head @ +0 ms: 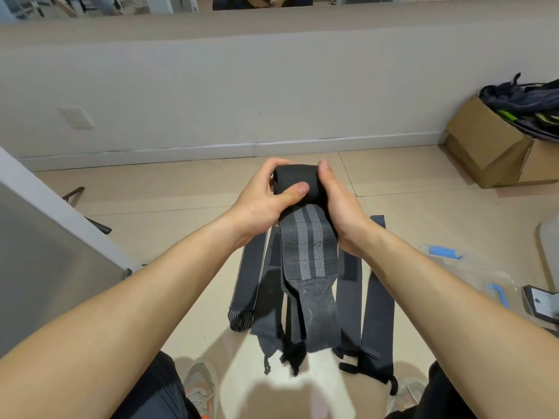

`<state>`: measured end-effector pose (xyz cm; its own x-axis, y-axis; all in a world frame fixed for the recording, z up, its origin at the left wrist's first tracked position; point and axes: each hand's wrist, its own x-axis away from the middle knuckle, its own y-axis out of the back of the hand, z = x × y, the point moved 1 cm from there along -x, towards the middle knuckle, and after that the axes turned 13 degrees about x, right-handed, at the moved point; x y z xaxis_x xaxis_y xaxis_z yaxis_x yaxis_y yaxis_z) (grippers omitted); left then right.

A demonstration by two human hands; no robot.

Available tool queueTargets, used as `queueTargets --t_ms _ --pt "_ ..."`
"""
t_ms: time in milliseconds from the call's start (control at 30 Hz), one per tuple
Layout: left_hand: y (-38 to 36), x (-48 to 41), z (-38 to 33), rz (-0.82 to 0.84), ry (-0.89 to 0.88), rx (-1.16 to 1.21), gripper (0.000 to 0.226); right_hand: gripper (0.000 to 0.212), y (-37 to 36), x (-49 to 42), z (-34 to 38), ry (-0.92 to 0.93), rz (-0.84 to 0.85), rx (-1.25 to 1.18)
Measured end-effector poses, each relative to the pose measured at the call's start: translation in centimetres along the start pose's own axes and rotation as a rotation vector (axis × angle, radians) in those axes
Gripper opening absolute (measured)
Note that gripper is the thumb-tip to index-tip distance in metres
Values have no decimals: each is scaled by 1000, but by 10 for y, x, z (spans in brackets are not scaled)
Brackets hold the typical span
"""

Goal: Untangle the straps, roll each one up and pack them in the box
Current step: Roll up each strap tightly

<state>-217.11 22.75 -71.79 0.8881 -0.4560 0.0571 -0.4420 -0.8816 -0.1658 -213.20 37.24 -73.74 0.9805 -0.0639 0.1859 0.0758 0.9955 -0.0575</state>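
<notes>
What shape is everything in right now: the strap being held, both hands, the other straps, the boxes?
Held strap: top part rolled, striped tail hanging loose.
Left hand: grips the roll, thumb across it.
Right hand: grips the roll's other end.
Floor straps: lying flat, unrolled.
Cardboard box: open, dark items piled inside.
Clear plastic box: on the floor; open or closed unclear.

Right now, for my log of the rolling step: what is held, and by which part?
The grey-striped strap, gripped by its rolled-up end: left hand on one side, right hand on the other.
</notes>
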Motion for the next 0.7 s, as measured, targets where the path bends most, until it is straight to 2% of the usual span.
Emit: queueTargets --t_ms 67,167,267,400,533,600,700 --pt "0 1 -1 18 7 -4 39 51 2 0 -1 48 -34 28" --pt "0 3 -3 30 118 125 37 34 3 3 -2 94 -44 36" --pt "-2 6 -7 41 214 211 37 32 0 2 -7 143 -34 116" --pt "0 1 -3 -50 153 212 44 29 -4 4 -5 138 -24 70" --pt "7 -5 -2 -160 128 240 46 43 -3 7 -8 -16 -13 193" --pt "12 -8 -3 -190 107 224 43 31 -5 7 -15 -12 -14 313" --pt "15 -11 -2 -207 2 65 36 13 -12 8 -19 7 -90 327"
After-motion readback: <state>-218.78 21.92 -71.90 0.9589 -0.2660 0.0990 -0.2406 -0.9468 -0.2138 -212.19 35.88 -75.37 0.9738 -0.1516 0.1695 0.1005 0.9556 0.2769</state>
